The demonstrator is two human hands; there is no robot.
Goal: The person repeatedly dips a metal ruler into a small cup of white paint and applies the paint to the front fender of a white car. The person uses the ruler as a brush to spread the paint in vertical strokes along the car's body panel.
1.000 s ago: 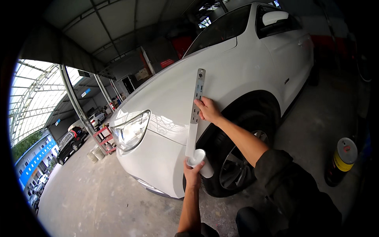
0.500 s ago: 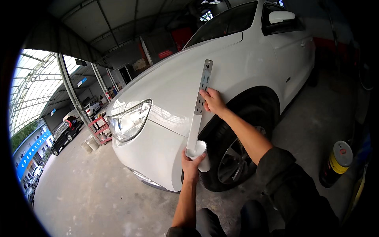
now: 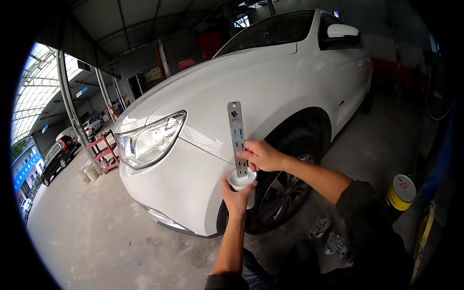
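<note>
My left hand (image 3: 237, 197) is closed around a white cup (image 3: 242, 181) near its rim, with white liquid, seemingly paint, inside. A flat metal mixing stick (image 3: 237, 126) with slots stands nearly upright, its lower end down in the cup. Above the rim, my right hand (image 3: 261, 156) pinches the stick between thumb and fingers. The liquid hides the stick's tip. Just beyond both hands is the front fender (image 3: 270, 96) of a white car, with its headlight (image 3: 152, 140) to the left and front wheel (image 3: 285, 193) close behind the cup.
A dark can with a yellow band (image 3: 402, 192) stands on the floor at the right. Crumpled grey scraps (image 3: 334, 243) lie near my feet. At the left are a red rack (image 3: 103, 153), pale buckets (image 3: 89, 171) and a parked black car (image 3: 58, 159).
The stick has gone down deeper into the cup, and my right hand has come lower with it. Its whitened lower part is now mostly out of sight. The view has shifted slightly.
</note>
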